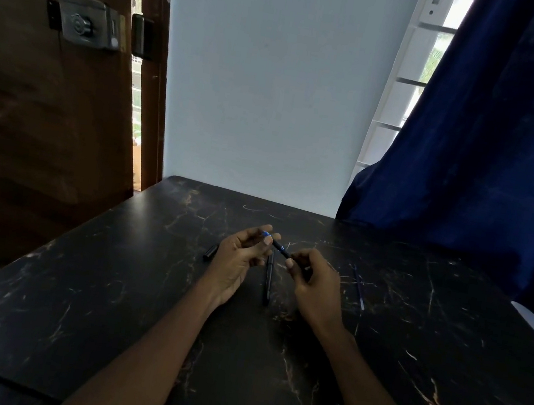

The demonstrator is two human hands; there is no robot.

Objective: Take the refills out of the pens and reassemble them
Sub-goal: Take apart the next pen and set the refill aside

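Note:
Both my hands hold one black pen (277, 245) with blue bands, raised above the dark marble table (105, 299). My left hand (240, 257) pinches its far end, where a blue tip shows. My right hand (314, 279) grips the near end between thumb and fingers. Under the hands a second black pen (268, 282) lies lengthwise on the table. A short black cap or barrel piece (210, 252) rests just left of my left hand. To the right of my right hand lies a thin blue refill (359, 287).
The table's far edge meets a white wall (267, 98). A dark blue curtain (491, 149) hangs over the table's back right corner. A brown door (44, 82) with a metal lock stands to the left.

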